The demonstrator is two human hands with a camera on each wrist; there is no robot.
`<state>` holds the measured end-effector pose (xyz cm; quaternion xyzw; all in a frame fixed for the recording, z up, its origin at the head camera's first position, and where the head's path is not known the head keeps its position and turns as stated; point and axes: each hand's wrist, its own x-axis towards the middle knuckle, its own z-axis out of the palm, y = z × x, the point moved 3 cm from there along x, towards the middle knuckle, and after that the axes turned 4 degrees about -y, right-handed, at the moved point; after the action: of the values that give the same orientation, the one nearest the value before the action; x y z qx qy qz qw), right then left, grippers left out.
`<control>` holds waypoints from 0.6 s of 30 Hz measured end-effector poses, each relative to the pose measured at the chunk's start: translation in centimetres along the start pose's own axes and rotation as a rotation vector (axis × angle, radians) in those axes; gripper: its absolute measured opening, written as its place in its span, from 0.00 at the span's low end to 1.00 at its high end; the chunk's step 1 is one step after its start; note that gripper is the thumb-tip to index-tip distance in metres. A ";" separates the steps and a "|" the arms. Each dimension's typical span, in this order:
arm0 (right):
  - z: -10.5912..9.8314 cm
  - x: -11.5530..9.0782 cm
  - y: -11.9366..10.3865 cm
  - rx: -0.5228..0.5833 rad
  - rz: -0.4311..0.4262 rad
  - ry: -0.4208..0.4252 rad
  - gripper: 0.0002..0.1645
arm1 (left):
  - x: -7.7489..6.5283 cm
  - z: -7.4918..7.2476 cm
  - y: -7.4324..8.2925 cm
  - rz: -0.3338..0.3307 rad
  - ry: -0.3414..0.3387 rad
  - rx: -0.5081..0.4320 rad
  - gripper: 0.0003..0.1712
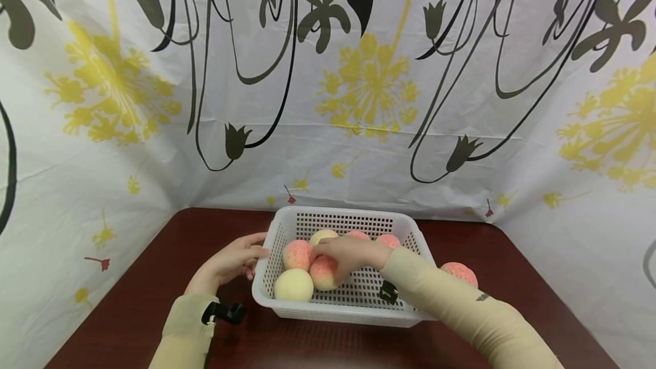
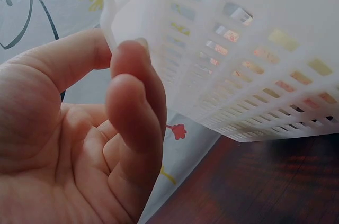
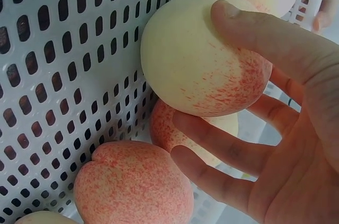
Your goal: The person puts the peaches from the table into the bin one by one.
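Left grip (image 1: 233, 259), right grip (image 1: 350, 251), both bent-fingered

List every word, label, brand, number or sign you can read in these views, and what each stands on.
None can be read.
Small black device on the right wrist: a pale mark, too small to read.
Beige fabric right sleeve: a small dark mark, too small to make out.
White rectangular perforated plastic basket and round pink-and-cream peaches: no lettering visible.
White patterned sheet: printed plants, no lettering.
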<state>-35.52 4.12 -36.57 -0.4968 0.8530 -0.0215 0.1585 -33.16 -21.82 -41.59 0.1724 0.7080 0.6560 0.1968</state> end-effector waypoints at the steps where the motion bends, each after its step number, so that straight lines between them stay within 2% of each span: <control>1: 0.0 0.0 0.0 0.002 0.005 -0.001 0.39 | 0.0 0.0 0.0 -0.001 0.000 0.001 0.38; 18: 0.4 -0.1 0.0 0.034 0.058 0.024 0.40 | -0.1 0.0 0.0 -0.010 0.003 -0.015 0.39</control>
<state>-35.38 4.24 -36.89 -0.4690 0.8683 -0.0374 0.1572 -33.07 -21.82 -41.57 0.1663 0.7040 0.6607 0.2003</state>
